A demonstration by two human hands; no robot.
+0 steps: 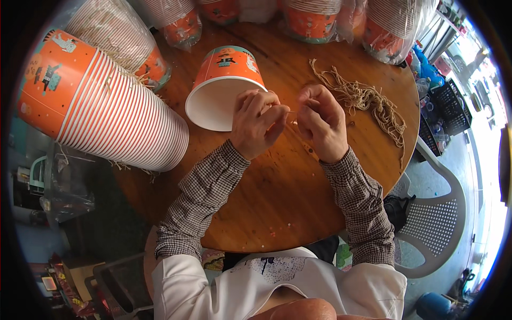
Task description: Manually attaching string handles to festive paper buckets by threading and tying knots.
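Observation:
My left hand (258, 124) and my right hand (323, 124) are raised close together over the round table. Both have their fingers pinched, and a short bit of thin tan string (292, 112) shows in the gap between them. Just behind my left hand, an orange paper bucket (226, 65) printed with cartoon figures lies tipped, its white mouth facing me. Part of its rim is hidden by that hand; whether they touch I cannot tell. Beyond my right hand, a loose bundle of tan string (368, 98) trails across the wood.
A long nested stack of orange paper buckets (120, 114) lies at the left, with string ends around it. More bagged bucket stacks (312, 21) line the far edge of the wooden table (266, 200). At the right are a grey plastic chair (434, 221) and a black crate (450, 106).

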